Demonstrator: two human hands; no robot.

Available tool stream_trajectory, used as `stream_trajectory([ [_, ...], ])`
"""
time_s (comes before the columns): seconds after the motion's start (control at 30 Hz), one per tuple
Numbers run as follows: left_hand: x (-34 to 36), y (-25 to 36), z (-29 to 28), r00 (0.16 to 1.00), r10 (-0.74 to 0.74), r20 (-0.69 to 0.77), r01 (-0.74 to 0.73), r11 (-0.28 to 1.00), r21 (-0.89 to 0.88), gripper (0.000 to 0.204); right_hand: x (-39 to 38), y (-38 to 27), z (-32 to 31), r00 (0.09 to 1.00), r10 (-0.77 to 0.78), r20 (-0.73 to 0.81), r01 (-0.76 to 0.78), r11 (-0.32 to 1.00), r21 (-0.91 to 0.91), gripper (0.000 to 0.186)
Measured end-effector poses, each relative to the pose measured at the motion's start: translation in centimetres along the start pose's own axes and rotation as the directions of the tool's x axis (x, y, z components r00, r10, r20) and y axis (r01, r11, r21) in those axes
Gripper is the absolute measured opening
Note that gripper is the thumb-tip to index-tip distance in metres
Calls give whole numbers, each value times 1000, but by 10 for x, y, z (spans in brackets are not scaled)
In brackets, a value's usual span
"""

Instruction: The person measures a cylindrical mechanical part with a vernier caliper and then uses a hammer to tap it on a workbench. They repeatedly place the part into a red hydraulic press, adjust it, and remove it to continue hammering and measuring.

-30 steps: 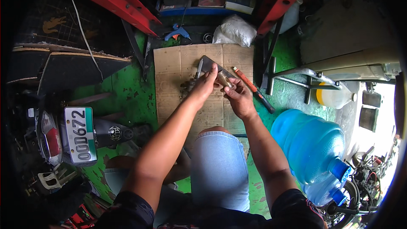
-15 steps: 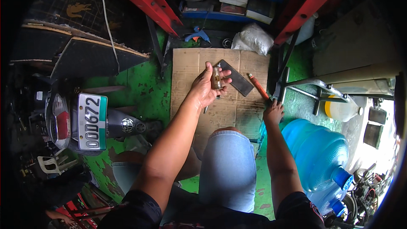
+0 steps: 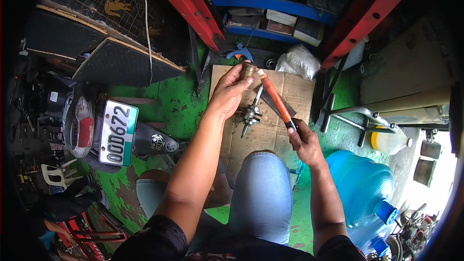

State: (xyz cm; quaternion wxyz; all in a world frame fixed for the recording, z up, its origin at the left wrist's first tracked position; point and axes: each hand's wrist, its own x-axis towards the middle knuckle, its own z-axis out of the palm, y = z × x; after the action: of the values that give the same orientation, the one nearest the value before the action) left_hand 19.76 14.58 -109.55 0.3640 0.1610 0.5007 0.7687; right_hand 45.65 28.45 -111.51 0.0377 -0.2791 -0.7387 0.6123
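My left hand [image 3: 228, 93] grips a small brass-coloured metal cylinder [image 3: 249, 71] by its side, fingers wrapped round it, over the far part of a cardboard sheet [image 3: 232, 152]. My right hand [image 3: 305, 144] is closed round the black end of an orange-red stick-shaped tool [image 3: 275, 97]. The tool's pale tip points up and left, close beside the cylinder; whether they touch I cannot tell. Below, a metal shaft with toothed or ringed parts [image 3: 252, 112] rests on the cardboard. A dark flat bar [image 3: 285, 104] lies partly hidden behind the orange tool.
Red steel uprights [image 3: 191, 7] and blue shelving [image 3: 273, 4] stand at the far side. A white plastic bag [image 3: 300, 61] sits behind the cardboard. Large blue water bottles [image 3: 360, 183] are to my right, and a motorcycle rear with a plate [image 3: 118, 133] to my left.
My right hand has lifted the orange tool and brought it left towards the brass cylinder. My left hand has turned from palm up to gripping the cylinder, uncovering the metal shaft below.
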Motion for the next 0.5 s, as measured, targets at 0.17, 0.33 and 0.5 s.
stream_trajectory([
  [0.17, 2, 33, 20, 996, 73, 41, -74, 997, 15, 52, 1, -14, -12, 998, -55, 31, 54, 998, 44, 36],
  [0.33, -2, 60, 41, 994, 52, 97, -54, 998, 20, 52, 1, -21, -21, 990, -137, 34, 136, 990, 24, 37],
  [0.5, -5, 71, 47, 986, 41, 160, -55, 995, 89, 40, 3, -23, -21, 969, -247, -4, 246, 968, -41, 38],
])
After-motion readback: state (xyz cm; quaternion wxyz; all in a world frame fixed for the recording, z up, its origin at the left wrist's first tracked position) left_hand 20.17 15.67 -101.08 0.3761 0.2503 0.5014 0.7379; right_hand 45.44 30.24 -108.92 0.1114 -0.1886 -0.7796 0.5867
